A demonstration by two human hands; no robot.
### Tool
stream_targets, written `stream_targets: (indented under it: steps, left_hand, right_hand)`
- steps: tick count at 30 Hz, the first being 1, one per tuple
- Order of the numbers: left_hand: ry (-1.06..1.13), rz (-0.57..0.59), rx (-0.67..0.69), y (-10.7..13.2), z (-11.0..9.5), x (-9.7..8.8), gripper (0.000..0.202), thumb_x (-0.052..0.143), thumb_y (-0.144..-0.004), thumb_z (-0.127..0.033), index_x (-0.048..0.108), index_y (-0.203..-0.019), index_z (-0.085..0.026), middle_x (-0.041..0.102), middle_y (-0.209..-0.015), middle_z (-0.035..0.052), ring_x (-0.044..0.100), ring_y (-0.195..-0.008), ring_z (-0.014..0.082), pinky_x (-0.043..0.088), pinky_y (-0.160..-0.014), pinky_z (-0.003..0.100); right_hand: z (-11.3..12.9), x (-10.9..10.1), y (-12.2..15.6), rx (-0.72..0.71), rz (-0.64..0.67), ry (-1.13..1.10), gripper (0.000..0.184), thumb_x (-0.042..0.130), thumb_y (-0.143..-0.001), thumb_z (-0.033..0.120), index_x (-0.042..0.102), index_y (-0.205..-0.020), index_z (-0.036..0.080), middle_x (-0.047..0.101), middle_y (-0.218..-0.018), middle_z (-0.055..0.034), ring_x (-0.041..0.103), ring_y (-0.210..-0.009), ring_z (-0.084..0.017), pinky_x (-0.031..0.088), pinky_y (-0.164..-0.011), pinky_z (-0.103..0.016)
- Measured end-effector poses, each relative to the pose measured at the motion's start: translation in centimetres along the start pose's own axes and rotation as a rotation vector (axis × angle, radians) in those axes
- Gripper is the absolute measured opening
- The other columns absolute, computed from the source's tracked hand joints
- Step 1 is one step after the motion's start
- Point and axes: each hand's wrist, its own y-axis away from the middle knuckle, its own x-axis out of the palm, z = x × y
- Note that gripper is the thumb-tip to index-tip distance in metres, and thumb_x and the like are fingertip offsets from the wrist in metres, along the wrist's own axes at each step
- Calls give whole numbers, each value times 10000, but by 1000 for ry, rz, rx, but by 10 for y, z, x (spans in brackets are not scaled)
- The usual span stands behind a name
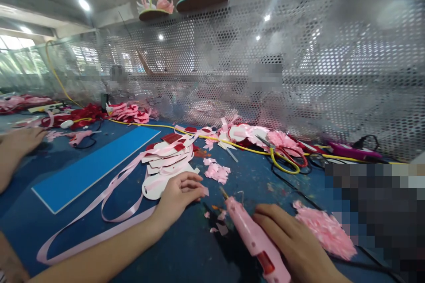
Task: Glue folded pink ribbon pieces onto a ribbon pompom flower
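My left hand (175, 194) is closed in a pinch on a small pink ribbon piece (206, 191). My right hand (288, 234) grips a pink glue gun (247, 227), its metal nozzle aimed at the pinched piece but apart from it. Just behind my left hand lies a stack of white card shapes (171, 168) with ribbons. A long pink ribbon (116, 181) loops out from the stack to the left. Beyond my fingertips is a cluster of pink petals (217, 171). To the right of my right hand sits a ruffled pink petal piece (325, 230).
A blue board (96, 168) lies at left, near another person's hand (25, 143) and a second pink glue gun (79, 137). Yellow-handled scissors (282, 161), cords and pink pieces line the perforated metal screen (212, 70). Scraps (219, 223) lie between my hands.
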Motion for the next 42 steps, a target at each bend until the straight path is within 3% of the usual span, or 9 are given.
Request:
stream_targets:
  steps: [5, 9, 18, 29, 42]
  left_hand:
    - [-36, 38, 25, 0, 2, 1, 245, 701, -648, -184, 580, -860, -160, 666, -697, -4, 614, -647, 110, 467, -655, 214]
    - [-54, 55, 32, 2, 3, 2, 243, 672, -659, -181, 562, -874, -154, 640, -676, -15, 574, -558, 91, 446, -566, 205]
    - [-120, 86, 73, 7, 0, 4, 281, 669, -653, -157, 557, -911, -142, 621, -720, -3, 604, -630, 107, 445, -595, 212]
    - [-92, 137, 118, 8, 4, 5, 339, 626, -706, -137, 436, -982, -187, 613, -722, -24, 589, -628, 98, 436, -600, 216]
    - [-101, 166, 135, 9, 4, 5, 322, 612, -717, -127, 429, -974, -192, 613, -726, -28, 600, -631, 99, 463, -620, 225]
  right_hand:
    - [9, 1, -4, -50, 59, -89, 257, 284, -922, 177, 538, -893, 201, 597, -758, -62, 536, -645, -169, 419, -548, -258]
    - [10, 0, -6, -42, 82, -51, 337, 237, -960, 265, 546, -843, 198, 571, -698, -55, 507, -616, -175, 383, -513, -262]
    - [11, 0, -7, -86, 70, -24, 360, 227, -968, 282, 548, -832, 193, 553, -684, -49, 468, -612, -179, 329, -493, -276]
    - [11, 4, -4, -101, 55, 3, 362, 218, -976, 264, 515, -777, 205, 526, -664, -30, 431, -610, -172, 276, -497, -281]
    - [10, 5, -4, -113, 26, 8, 274, 277, -934, 141, 438, -724, 214, 494, -648, -12, 409, -587, -165, 252, -498, -271]
